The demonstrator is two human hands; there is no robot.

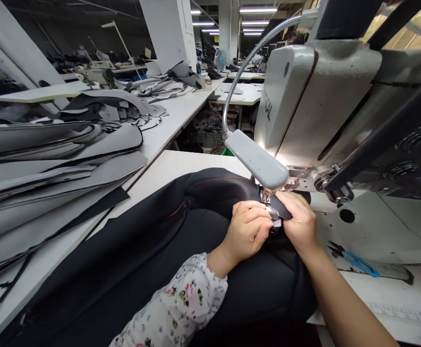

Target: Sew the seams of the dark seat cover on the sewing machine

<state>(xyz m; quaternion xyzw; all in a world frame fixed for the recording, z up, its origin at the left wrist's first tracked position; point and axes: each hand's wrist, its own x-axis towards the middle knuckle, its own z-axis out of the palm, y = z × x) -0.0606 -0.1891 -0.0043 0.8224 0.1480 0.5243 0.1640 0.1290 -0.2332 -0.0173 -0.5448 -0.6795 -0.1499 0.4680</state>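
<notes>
A large black fabric cover (152,260) with orange stitching lies across the white table and my lap. Both hands meet at its edge under the presser foot (266,196) of the sewing machine (326,106). My left hand (248,230) is curled, fingers pinching the fabric edge just left of the foot. My right hand (299,222) is closed over the same edge from the right, thumb pressing it down. A grey lamp head (255,161) on a flexible neck hangs right above the needle and hides part of it.
Stacks of grey and black cut panels (51,173) cover the long table on the left. Blue-handled scissors (358,262) lie on the machine bed at right. More tables, machines and a fan (220,59) stand further back.
</notes>
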